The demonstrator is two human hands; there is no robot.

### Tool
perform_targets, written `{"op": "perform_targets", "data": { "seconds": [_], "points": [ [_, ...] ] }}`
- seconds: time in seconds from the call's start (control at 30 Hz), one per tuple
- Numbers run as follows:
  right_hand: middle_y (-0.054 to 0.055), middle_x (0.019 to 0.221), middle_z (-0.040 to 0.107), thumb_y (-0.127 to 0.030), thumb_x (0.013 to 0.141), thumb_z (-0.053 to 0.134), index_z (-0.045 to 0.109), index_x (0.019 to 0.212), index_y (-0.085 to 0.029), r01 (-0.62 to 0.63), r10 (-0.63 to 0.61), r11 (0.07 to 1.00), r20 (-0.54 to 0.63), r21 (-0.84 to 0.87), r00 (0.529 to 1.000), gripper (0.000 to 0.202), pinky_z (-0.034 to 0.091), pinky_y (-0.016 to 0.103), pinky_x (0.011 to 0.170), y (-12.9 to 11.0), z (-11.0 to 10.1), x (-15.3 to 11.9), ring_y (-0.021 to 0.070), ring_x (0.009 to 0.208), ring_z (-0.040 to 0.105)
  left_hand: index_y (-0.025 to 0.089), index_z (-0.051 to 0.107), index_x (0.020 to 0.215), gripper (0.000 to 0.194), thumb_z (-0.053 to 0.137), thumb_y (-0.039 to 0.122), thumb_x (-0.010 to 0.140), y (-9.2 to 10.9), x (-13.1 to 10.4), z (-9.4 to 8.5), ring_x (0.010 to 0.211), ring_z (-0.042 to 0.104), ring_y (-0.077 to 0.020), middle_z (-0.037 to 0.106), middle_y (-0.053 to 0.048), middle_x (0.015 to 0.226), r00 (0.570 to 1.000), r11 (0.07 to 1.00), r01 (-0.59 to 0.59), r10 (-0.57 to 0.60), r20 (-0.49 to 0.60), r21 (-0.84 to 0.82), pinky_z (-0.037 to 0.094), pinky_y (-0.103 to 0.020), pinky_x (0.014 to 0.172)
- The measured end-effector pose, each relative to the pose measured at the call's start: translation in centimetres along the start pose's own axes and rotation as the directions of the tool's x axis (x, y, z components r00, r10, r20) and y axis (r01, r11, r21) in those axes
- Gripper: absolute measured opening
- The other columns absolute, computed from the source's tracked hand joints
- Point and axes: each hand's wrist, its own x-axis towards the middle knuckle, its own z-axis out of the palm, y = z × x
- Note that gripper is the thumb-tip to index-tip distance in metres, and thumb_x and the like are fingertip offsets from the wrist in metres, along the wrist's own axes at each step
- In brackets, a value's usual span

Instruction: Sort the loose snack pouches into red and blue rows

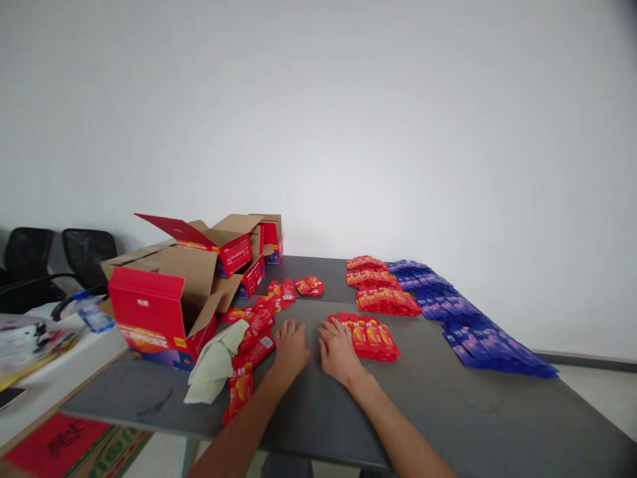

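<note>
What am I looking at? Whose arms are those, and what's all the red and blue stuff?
There's no robot here! One camera, worn on a person's head, looks down at their own bare hands. The left hand lies on the grey table. The right hand has its fingers beside the nearest red packets. Neither seems to grip anything. More red packets and blue packets are in rows on the right. On the left are open boxes, a pale cloth and messier red packets.

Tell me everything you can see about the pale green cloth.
The cloth is plain, pale green and looks like soft fabric. It lies crumpled in loose folds on the dark table, between the front box and some red packets, partly covering them. Neither hand touches it.
</note>
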Motion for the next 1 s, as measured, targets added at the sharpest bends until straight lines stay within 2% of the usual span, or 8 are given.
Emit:
{"op": "perform_targets", "data": {
  "seconds": [0.1, 0.23, 0.47, 0.57, 0.67, 0.73, 0.87, 1.0],
  "points": [
    [0.007, 0.134, 0.056, -0.02, 0.09, 0.044, 0.064, 0.118, -0.021, 0.04, -0.04, 0.999, 0.0, 0.024, 0.999, 0.034, 0.029, 0.047, 0.11, -1.5, 1.1, 0.7, 0.0291, 0.134, 0.037, 0.018, 0.06, 0.119, 0.045, 0.054, 0.016, 0.074, -1.9, -0.5, -0.8, 0.126, 0.043, -0.0325, 0.056, -0.016, 0.13, 0.994, 0.992, 0.104, -0.102, -0.038, 0.071, 0.032, -0.047, 0.102],
    [0.007, 0.134, 0.056, -0.018, 0.09, 0.042, 0.064, 0.117, -0.021, 0.074, -0.075, 0.996, 0.017, 0.046, 0.997, 0.035, 0.032, 0.046, 0.108, -2.8, 2.2, 1.2, 0.0285, 0.133, 0.039, 0.014, 0.06, 0.116, 0.041, 0.055, 0.019, 0.075, -3.5, -1.1, -0.2, 0.114, 0.051, -0.0341, 0.06, -0.018, 0.119, 0.978, 0.974, 0.201, -0.194, -0.07, 0.105, 0.036, -0.049, 0.095],
    [0.01, 0.134, 0.056, -0.01, 0.081, 0.046, 0.064, 0.118, -0.017, 0.095, -0.097, 0.995, 0.098, 0.029, 0.99, 0.042, 0.03, 0.041, 0.111, -2.1, 3.1, 1.5, 0.0259, 0.134, 0.037, 0.009, 0.059, 0.115, 0.038, 0.046, 0.011, 0.079, -2.9, 0.2, 2.1, 0.119, 0.05, -0.0313, 0.06, -0.02, 0.119, 0.997, 0.997, 0.074, -0.074, -0.008, -0.001, 0.034, -0.044, 0.101],
    [0.011, 0.134, 0.056, -0.01, 0.077, 0.048, 0.064, 0.117, -0.015, 0.089, -0.09, 0.996, 0.113, 0.015, 0.989, 0.043, 0.027, 0.04, 0.113, -1.2, 3.3, 1.7, 0.0254, 0.134, 0.037, 0.012, 0.057, 0.119, 0.049, 0.043, 0.003, 0.073, -2.3, 1.4, 2.7, 0.124, 0.049, -0.0239, 0.058, -0.016, 0.125, 0.999, 0.989, -0.033, 0.039, 0.039, -0.143, 0.034, -0.035, 0.105],
    [0.01, 0.134, 0.055, -0.01, 0.077, 0.048, 0.064, 0.116, -0.016, 0.093, -0.093, 0.996, 0.114, 0.012, 0.989, 0.043, 0.026, 0.038, 0.114, -0.7, 3.2, 2.1, 0.0238, 0.133, 0.038, 0.017, 0.052, 0.127, 0.064, 0.044, 0.001, 0.065, -2.0, 2.1, 3.1, 0.131, 0.041, -0.018, 0.052, -0.009, 0.136, 0.985, 0.952, -0.159, 0.171, 0.024, -0.261, 0.03, -0.03, 0.11],
    [0.01, 0.135, 0.055, -0.009, 0.078, 0.046, 0.064, 0.117, -0.016, 0.092, -0.092, 0.996, 0.12, 0.007, 0.988, 0.043, 0.025, 0.038, 0.115, -0.5, 3.1, 2.4, 0.0228, 0.132, 0.039, 0.017, 0.051, 0.129, 0.065, 0.047, 0.004, 0.065, -1.9, 2.1, 3.2, 0.134, 0.038, -0.0198, 0.051, -0.01, 0.138, 0.987, 0.956, -0.152, 0.16, 0.009, -0.25, 0.026, -0.032, 0.112],
    [0.01, 0.136, 0.055, -0.01, 0.079, 0.046, 0.063, 0.12, -0.016, 0.069, -0.069, 0.998, 0.136, 0.001, 0.988, 0.045, 0.025, 0.039, 0.114, -0.4, 3.2, 2.5, 0.0241, 0.135, 0.036, 0.015, 0.052, 0.125, 0.054, 0.051, 0.011, 0.072, -2.2, 1.9, 2.6, 0.127, 0.045, -0.0261, 0.057, -0.014, 0.13, 0.999, 0.992, -0.008, 0.012, 0.033, -0.127, 0.031, -0.04, 0.107],
    [0.01, 0.136, 0.055, -0.011, 0.08, 0.047, 0.062, 0.124, -0.015, 0.052, -0.054, 0.998, 0.126, 0.018, 0.991, 0.047, 0.027, 0.04, 0.113, -0.6, 3.5, 2.2, 0.0254, 0.136, 0.034, 0.017, 0.055, 0.12, 0.042, 0.049, 0.009, 0.08, -2.5, 2.2, 1.4, 0.119, 0.053, -0.0226, 0.062, -0.012, 0.123, 0.996, 0.997, -0.028, 0.034, 0.083, -0.069, 0.034, -0.035, 0.101]
  ]
}}
